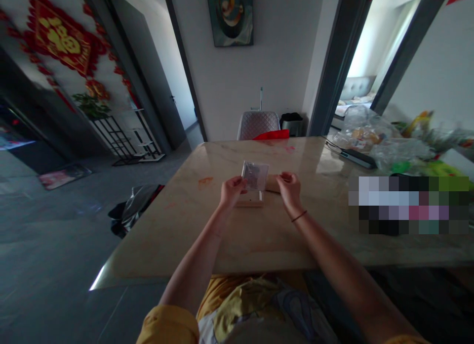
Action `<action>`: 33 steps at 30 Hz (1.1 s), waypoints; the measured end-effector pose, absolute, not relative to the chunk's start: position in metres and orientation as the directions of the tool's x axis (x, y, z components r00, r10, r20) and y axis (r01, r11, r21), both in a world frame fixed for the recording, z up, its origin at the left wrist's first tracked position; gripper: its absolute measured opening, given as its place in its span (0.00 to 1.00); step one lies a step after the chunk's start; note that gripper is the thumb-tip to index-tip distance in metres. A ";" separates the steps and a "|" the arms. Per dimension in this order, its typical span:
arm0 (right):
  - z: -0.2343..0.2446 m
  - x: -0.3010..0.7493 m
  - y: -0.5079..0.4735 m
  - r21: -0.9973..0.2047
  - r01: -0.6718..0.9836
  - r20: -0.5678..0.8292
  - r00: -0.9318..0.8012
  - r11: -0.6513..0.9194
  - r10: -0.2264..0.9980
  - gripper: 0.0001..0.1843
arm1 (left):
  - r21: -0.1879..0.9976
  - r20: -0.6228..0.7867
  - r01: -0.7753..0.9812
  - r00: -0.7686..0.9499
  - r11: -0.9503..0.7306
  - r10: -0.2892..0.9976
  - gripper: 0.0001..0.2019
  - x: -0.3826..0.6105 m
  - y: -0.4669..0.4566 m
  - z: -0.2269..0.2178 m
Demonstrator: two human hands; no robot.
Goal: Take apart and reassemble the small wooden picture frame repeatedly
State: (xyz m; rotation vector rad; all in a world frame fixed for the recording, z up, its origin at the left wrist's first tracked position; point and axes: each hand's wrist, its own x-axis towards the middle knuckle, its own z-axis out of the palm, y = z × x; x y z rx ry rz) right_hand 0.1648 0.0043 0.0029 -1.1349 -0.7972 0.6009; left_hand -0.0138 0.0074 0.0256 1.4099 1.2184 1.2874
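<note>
Left hand (231, 191) pinching clear packet (255, 176), box (250, 201) beneath, bags (370, 136) aside

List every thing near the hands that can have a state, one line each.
left hand: closed on the left edge of the clear packet.
right hand: fingertips pinched together; anything held too small to tell.
clear packet: held upright above the table.
flat box: lying on the table under the packet; open or shut unclear.
chair: pushed in at the far side.
</note>
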 end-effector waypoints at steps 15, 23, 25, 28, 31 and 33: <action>0.000 0.142 -0.002 -0.935 -0.342 0.031 0.195 0.098 0.980 0.19 | 0.324 0.598 0.696 0.374 -0.641 0.708 0.11 -0.004 -0.006 0.023; -0.015 0.162 0.020 -0.971 -0.102 0.181 0.272 0.216 0.945 0.18 | 0.660 0.471 0.684 -0.056 -0.310 0.880 0.18 -0.022 0.009 0.029; -0.019 0.166 0.025 -0.970 0.027 0.234 0.388 0.243 0.892 0.19 | 0.699 0.263 0.707 -0.116 -0.106 0.958 0.22 -0.032 0.016 0.026; -0.024 0.172 0.030 -0.947 0.165 0.320 0.439 0.275 0.840 0.21 | 0.620 0.099 0.784 -0.064 -0.012 0.993 0.19 -0.040 0.022 0.018; -0.023 0.177 0.032 -0.927 0.202 0.373 0.385 0.317 0.844 0.23 | 0.587 0.097 0.809 -0.042 -0.023 0.994 0.17 -0.039 0.024 0.011; -0.020 0.179 0.032 -0.909 0.232 0.411 0.357 0.347 0.838 0.23 | 0.594 0.092 0.804 -0.037 -0.025 0.995 0.19 -0.036 0.024 0.008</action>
